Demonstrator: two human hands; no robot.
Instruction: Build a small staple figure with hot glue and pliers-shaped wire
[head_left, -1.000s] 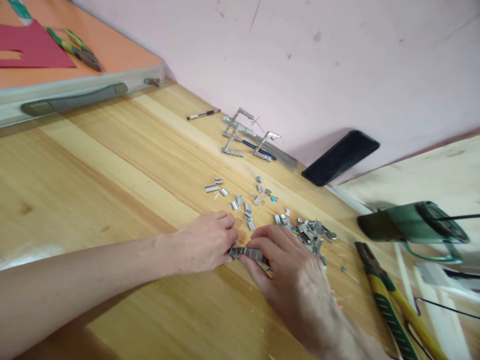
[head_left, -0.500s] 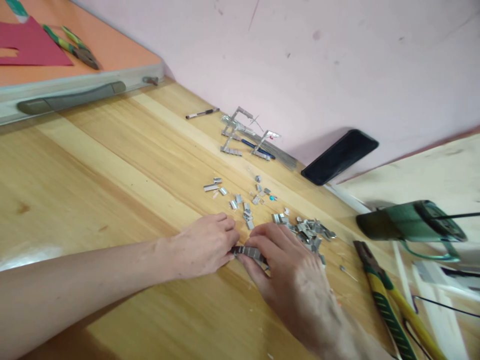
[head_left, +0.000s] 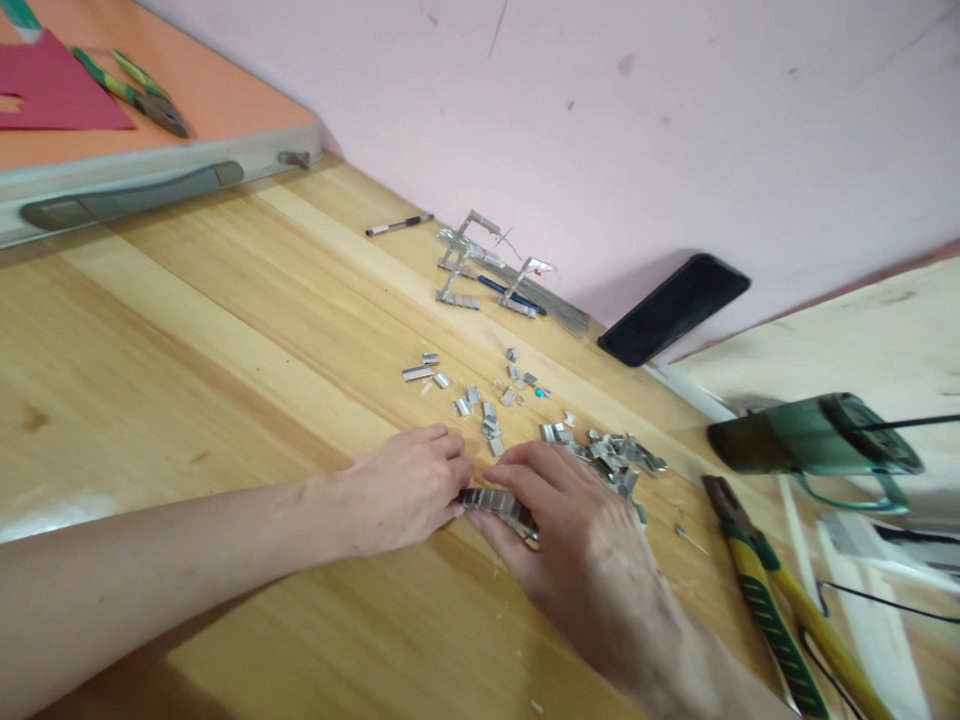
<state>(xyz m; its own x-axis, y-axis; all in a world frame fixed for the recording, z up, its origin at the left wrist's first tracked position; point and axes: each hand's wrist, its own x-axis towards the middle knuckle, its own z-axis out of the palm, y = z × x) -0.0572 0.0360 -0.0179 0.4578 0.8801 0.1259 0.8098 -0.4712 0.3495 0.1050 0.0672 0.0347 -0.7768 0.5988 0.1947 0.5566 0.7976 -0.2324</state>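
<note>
A short strip of linked silver metal pieces (head_left: 496,503) is held between my two hands, low over the wooden table (head_left: 225,370). My left hand (head_left: 409,487) pinches its left end, with the fingertips partly hidden. My right hand (head_left: 574,540) grips the strip from the right, thumb below and fingers above, covering its right end. Loose bent metal pieces (head_left: 466,402) lie scattered just beyond my hands. A denser heap of the same pieces (head_left: 619,458) sits behind my right hand.
Pliers (head_left: 757,580) and a green mug (head_left: 817,435) are at the right. A phone (head_left: 675,310) leans on the wall. Metal frames (head_left: 469,255) and a pen (head_left: 400,225) lie at the back. An orange board (head_left: 232,95) carries more pliers (head_left: 139,92).
My right-hand fingers have lifted a little, showing more of the metal strip. Both hands still hold it, and the whole view has shifted slightly.
</note>
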